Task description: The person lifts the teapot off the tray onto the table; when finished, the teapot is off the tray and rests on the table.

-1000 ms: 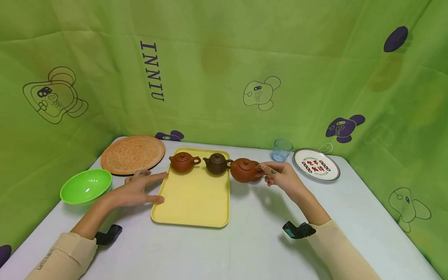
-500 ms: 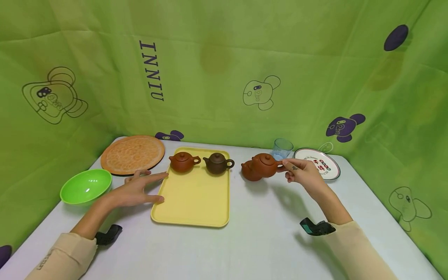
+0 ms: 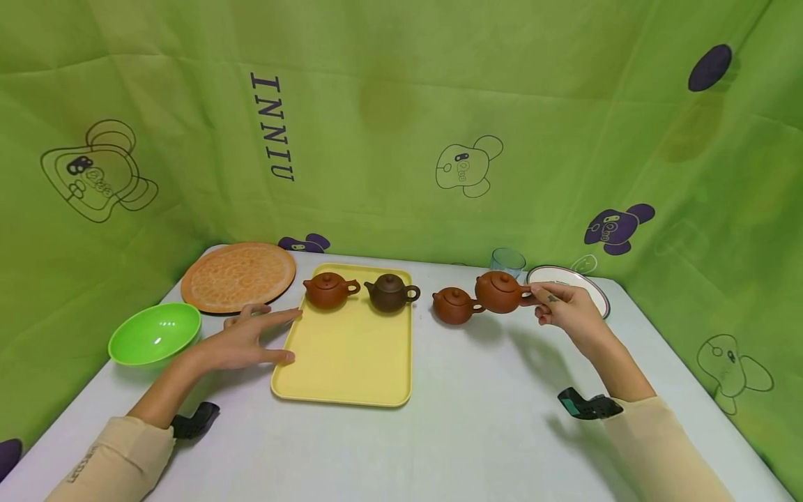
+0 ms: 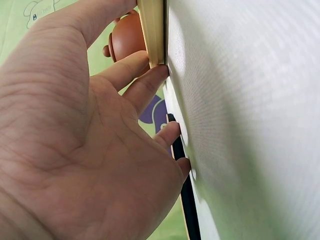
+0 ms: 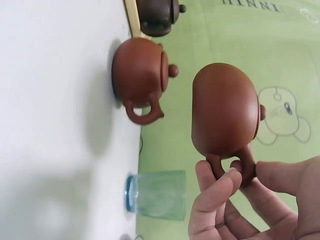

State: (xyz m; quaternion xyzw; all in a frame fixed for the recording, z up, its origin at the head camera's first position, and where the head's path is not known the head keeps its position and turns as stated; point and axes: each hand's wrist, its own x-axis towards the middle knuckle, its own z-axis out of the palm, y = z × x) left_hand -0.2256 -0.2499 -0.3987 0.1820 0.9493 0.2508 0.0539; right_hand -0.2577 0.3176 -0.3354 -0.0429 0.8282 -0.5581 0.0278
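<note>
My right hand [image 3: 567, 310] pinches the handle of a reddish-brown teapot [image 3: 499, 291] and holds it up above the table, its lid on. Another reddish-brown teapot [image 3: 454, 305] stands on the table just left of it. On the yellow tray [image 3: 341, 362] sit a reddish-brown teapot [image 3: 327, 291] at the back left and a dark brown teapot [image 3: 387, 293] at the back right. My left hand [image 3: 241, 341] touches the tray's left edge with thumb and fingers spread. In the left wrist view, fingertips [image 4: 157, 77] lie against the tray's side.
Behind the held teapot stands a blue glass [image 3: 508, 261], with a white patterned plate [image 3: 599, 296] to its right, partly covered by my right hand. A green bowl [image 3: 153, 335] and a round orange pizza-like board [image 3: 238, 277] lie left of the tray. Green cloth walls enclose the table.
My right hand has carried the held teapot rightward from beside the tray's right edge, uncovering the teapot standing behind it. My left hand and the tray have stayed in place.
</note>
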